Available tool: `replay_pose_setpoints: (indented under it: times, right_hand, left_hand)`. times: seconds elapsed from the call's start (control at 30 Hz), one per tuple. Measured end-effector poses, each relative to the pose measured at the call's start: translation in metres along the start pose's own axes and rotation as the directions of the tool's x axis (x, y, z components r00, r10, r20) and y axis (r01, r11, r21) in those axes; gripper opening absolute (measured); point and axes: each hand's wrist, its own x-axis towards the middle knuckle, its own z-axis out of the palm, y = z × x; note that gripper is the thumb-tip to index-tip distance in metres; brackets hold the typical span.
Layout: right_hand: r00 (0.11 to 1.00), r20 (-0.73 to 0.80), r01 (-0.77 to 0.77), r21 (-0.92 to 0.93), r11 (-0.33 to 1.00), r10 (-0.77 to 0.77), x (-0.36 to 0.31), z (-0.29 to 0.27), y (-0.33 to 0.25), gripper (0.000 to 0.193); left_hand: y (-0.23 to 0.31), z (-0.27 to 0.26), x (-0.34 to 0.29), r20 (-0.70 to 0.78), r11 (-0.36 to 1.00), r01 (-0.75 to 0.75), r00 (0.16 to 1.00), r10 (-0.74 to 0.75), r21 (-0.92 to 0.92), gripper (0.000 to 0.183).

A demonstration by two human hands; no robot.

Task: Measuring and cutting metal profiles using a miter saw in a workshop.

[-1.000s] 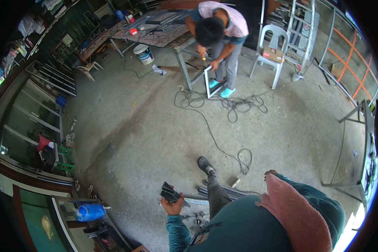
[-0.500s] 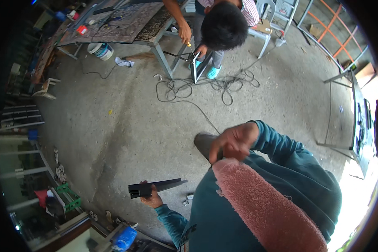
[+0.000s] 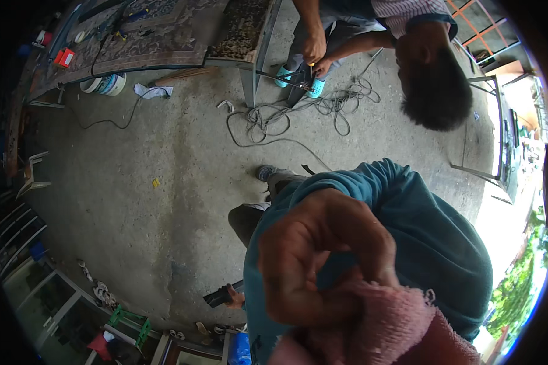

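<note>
Raised close in front of me, my right hand (image 3: 323, 249) pinches the end of a pink towel (image 3: 402, 322) between thumb and curled fingers. The towel hangs down across my front at the lower edge. Low at my side, my left hand (image 3: 235, 297) is wrapped round a dark metal channel piece (image 3: 216, 297); my teal sleeve and body hide its other end. Across the floor a co-worker bends over, holding a tool with an orange-yellow handle (image 3: 312, 64) against a dark piece (image 3: 297, 91) between their feet.
A cable (image 3: 274, 121) lies tangled on the concrete floor near the co-worker's feet. A worktable (image 3: 158, 36) with tools stands at the far left, a white bucket (image 3: 111, 84) under it. A green plastic stool (image 3: 128, 322) is at lower left, a metal-framed table (image 3: 499, 140) at right.
My right hand has risen toward my head with the towel's end. The left hand and channel piece have shifted lower and partly behind my body. The co-worker's head has moved right in view.
</note>
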Motion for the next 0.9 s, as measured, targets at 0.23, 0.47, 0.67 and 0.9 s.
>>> replay_pose_setpoints:
  times: [0.23, 0.47, 0.67, 0.9]
  right_hand:
    - [0.927, 0.162, 0.375, -0.361, 0.854, -0.339, 0.1, -0.114, -0.053, 0.024]
    - [0.839, 0.226, 0.536, -0.498, 0.681, -0.495, 0.231, -0.271, -0.102, 0.024]
    - [0.721, 0.052, 0.616, -0.504, 0.605, -0.691, 0.317, -0.324, -0.142, 0.026]
    - [0.911, 0.26, 0.348, -0.069, 0.935, -0.32, 0.526, -0.533, -0.279, 0.021]
  left_hand:
    - [-0.119, 0.14, 0.195, -0.025, 0.852, -0.21, 0.974, 0.226, -0.48, 0.024]
    - [-0.233, 0.028, 0.319, 0.133, 0.765, -0.15, 0.946, 0.295, -0.626, 0.027]
    - [-0.493, -0.247, 0.487, 0.419, 0.481, 0.413, 0.902, -0.1, -0.774, 0.025]
    - [-0.723, -0.661, 0.605, 0.075, 0.231, 0.262, 0.496, -0.865, 0.937, 0.058]
